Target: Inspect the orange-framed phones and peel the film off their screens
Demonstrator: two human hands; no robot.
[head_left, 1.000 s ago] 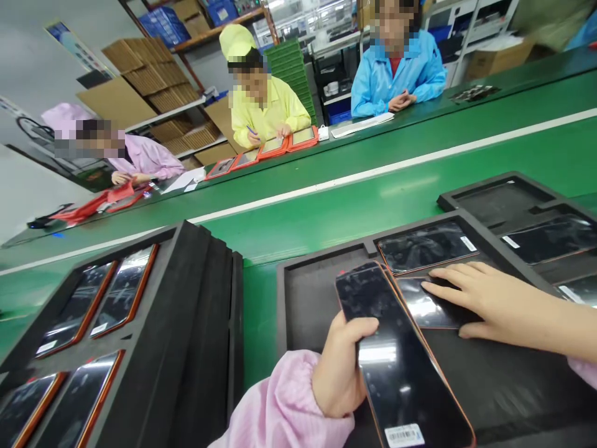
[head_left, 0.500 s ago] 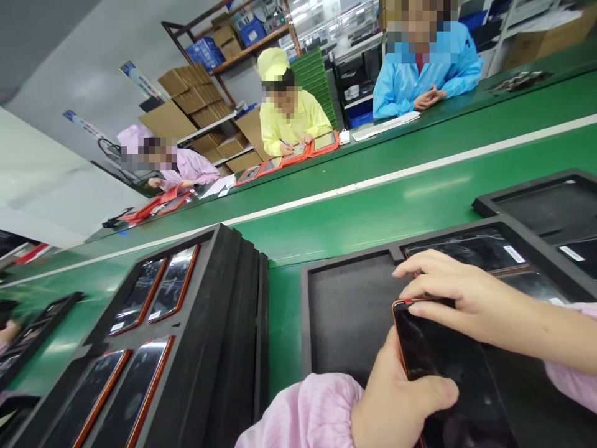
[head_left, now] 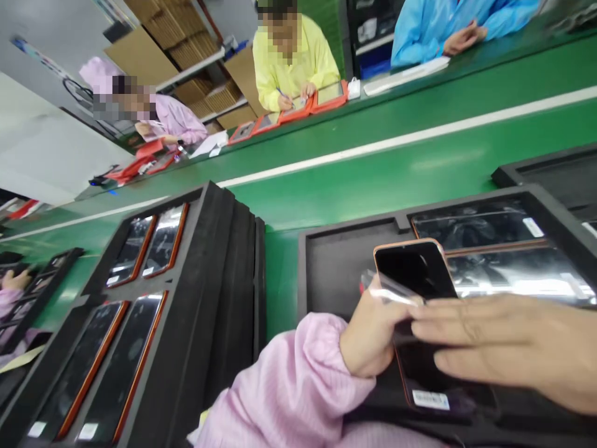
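A phone (head_left: pixel 416 266) with an orange edge lies tilted over the black foam tray (head_left: pixel 305 267) in front of me, its dark screen facing up and a white label near its lower end. My left hand (head_left: pixel 375 333) is closed at the phone's left side, on a clear protective film (head_left: pixel 396 291) that is folded back across the screen. A bit of red shows at the film's end. My right hand (head_left: pixel 504 348) is laid flat over the lower screen, fingers stretched out together, its fingertips close to my left fingers. Both hands partly hide the phone.
More phones (head_left: pixel 480 227) lie in the same tray. To the left rises a stack of black foam trays (head_left: pixel 224 298) with orange-edged phones (head_left: pixel 165 239) on top. Another tray (head_left: pixel 550 171) is at right. Across the green table (head_left: pixel 345 193), several people sit with red-cased items.
My left hand has moved from gripping the phone's side to the folded-back film. My right hand has left the phone's top corner and lies flat lower down. The view has tilted downward.
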